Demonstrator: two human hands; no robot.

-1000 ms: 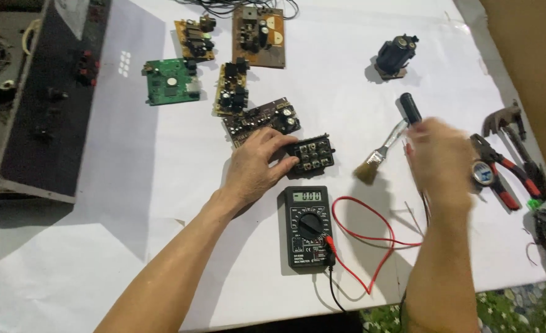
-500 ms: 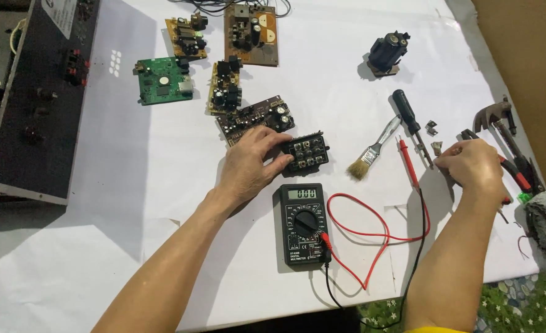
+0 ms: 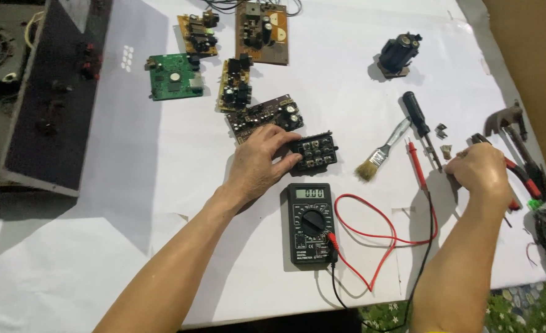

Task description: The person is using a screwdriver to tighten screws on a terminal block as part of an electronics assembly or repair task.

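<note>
fingers of left hand steady connector block, long axis left-right.

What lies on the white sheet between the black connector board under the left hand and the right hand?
In the head view, a paintbrush, a red probe and a black-handled screwdriver lie between the connector board and the right hand.

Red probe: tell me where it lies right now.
In the head view, the red probe lies on the white sheet right of centre, between the paintbrush and the right hand, beside the screwdriver.
</note>
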